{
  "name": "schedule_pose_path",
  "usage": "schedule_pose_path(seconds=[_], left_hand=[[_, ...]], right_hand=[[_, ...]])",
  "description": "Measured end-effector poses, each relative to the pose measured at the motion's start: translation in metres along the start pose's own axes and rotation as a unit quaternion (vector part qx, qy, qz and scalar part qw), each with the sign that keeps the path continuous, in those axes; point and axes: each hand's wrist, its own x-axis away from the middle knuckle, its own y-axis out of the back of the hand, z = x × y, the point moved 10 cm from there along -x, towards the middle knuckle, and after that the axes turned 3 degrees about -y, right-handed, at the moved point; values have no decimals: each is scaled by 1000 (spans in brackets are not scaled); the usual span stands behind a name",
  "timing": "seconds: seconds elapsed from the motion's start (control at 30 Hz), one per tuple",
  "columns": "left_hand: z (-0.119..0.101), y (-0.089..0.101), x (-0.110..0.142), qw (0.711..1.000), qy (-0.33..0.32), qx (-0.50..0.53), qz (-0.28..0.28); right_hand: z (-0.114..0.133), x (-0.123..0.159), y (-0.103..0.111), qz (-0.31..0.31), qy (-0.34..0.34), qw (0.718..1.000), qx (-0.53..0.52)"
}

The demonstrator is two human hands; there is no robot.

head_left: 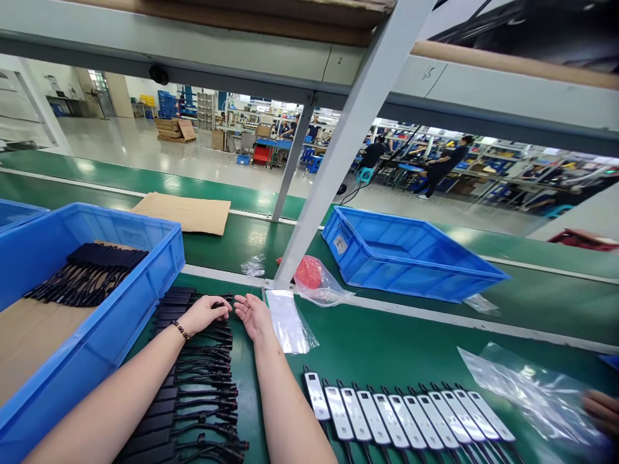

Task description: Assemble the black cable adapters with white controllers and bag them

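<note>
My left hand (206,314), with a beaded bracelet at the wrist, is closed on a black cable end at the far end of a row of black units with cables (206,393). Close beside it, my right hand (254,316) is turned partly palm up, its fingers loosely stretched and nothing seen in them. White printed sheets in a clear bag (289,319) lie just right of that hand. Nearer to me on the right stands a row of several white-faced devices (387,415) with black cables.
At left, a blue bin (159,283) holds more black cabled units on cardboard. Another blue bin (416,277) sits across the bench behind a slanting white post (333,142). A bag with red contents (312,277) lies by the post. Another person's hand (601,409) touches clear bags (532,386) at right.
</note>
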Motion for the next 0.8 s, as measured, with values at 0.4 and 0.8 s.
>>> schedule_pose_path(seconds=[0.4,0.8], left_hand=[[-3,0,0,1000,6,-7,1],[-5,1,1,999,11,32,-12]], right_hand=[[-2,-2,0,10,-9,1000,4],[-3,4,-12,57,-15,998,33]])
